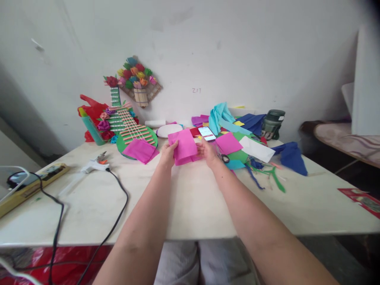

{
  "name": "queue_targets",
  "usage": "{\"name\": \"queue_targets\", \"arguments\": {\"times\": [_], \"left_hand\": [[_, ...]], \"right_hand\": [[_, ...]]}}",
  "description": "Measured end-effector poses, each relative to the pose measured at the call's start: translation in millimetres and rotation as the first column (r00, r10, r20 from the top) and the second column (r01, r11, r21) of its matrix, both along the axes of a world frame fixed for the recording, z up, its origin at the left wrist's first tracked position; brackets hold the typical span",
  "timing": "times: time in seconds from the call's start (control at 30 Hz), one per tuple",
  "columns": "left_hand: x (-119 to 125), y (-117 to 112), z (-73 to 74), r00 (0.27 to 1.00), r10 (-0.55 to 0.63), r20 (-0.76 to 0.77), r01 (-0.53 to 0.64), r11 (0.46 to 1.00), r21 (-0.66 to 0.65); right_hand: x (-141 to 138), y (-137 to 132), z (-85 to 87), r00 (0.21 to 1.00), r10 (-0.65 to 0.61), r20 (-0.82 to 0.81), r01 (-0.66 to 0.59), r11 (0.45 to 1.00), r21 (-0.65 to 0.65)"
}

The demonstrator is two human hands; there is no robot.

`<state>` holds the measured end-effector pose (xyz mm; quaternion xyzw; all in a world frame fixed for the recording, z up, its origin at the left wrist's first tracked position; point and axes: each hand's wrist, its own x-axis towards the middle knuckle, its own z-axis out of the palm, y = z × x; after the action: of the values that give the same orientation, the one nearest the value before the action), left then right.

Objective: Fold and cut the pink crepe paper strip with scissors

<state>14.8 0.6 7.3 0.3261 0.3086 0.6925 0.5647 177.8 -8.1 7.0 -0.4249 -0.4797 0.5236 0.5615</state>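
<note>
Both my hands hold a pink paper sheet [184,145], raised a little above the middle of the table. My left hand [168,153] pinches its left edge, thumb on top. At the right edge, my right hand [208,152] has its fingers against the paper; part of them is hidden. Just behind my right hand lies a phone [207,133] with a lit screen. A pair of scissors [225,158] rests beside that hand, partly covered. To the left, more pink paper [141,150] lies on a green craft guitar [120,147]; another pink square [228,143] sits to the right.
A glue gun [96,164] with a black cord and a power strip [38,184] occupy the table's left side. Blue, green and white paper scraps [257,149] spread over the right, near a dark green bottle [272,123]. A flower basket craft [140,81] stands against the wall.
</note>
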Motion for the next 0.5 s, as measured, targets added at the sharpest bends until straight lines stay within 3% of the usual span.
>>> {"name": "queue_targets", "arguments": {"times": [0.17, 0.23, 0.33, 0.4, 0.5], "left_hand": [[3.6, -2.3, -1.6, 0.979, -0.091, -0.182, 0.089, 0.996, -0.018], [1.8, -1.6, -0.7, 0.97, -0.022, -0.241, 0.009, 0.998, -0.055], [-5.9, -0.2, 0.7, 0.919, 0.165, -0.357, -0.219, 0.969, -0.116], [-12.4, -0.2, 0.2, 0.821, 0.301, -0.485, -0.388, 0.917, -0.087], [-18.7, -1.7, -3.0, 0.586, 0.412, -0.698, -0.582, 0.813, -0.008]], "right_hand": [[-7.1, 8.2, -13.0, 0.975, -0.141, 0.172, 0.113, 0.981, 0.159], [-6.1, 11.5, -16.3, 0.963, -0.178, 0.201, 0.145, 0.975, 0.169], [-2.5, 14.4, -19.5, 0.957, -0.213, 0.197, 0.176, 0.966, 0.192], [-0.6, 14.5, -21.0, 0.951, -0.232, 0.204, 0.196, 0.963, 0.183], [0.0, 12.9, -22.6, 0.937, -0.239, 0.254, 0.214, 0.969, 0.122]]}}
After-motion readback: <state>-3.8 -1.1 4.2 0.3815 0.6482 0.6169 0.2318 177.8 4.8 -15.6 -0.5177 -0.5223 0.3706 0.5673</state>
